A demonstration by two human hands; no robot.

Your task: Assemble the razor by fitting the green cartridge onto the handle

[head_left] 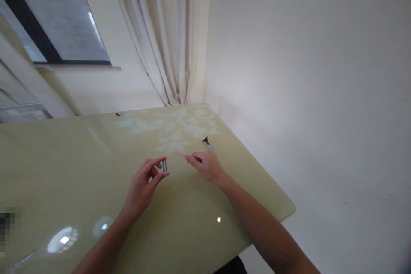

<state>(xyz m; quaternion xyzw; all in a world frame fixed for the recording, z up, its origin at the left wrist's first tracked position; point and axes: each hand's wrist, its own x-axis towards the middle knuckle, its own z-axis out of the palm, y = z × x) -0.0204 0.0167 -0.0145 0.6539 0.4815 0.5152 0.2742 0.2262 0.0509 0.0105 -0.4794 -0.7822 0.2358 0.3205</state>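
Between the thumb and fingertips of my left hand [144,182] is a small cartridge-like piece [164,165] with teal and dark stripes, held upright above the table. My right hand [205,165] is to its right, its thumb and fingers pinched on a thin, pale, blurred object [180,154] that points left; what it is I cannot make out. Just beyond my right hand lies a razor handle [210,147] with a black head, its lower end hidden by the hand. The two hands are apart.
The glossy cream table [80,171] has a white floral pattern and light reflections. A small dark piece [117,114] lies near its far edge. Behind are a curtain [167,30] and a window; a wall [305,72] runs along the right. A thin object lies at lower left.
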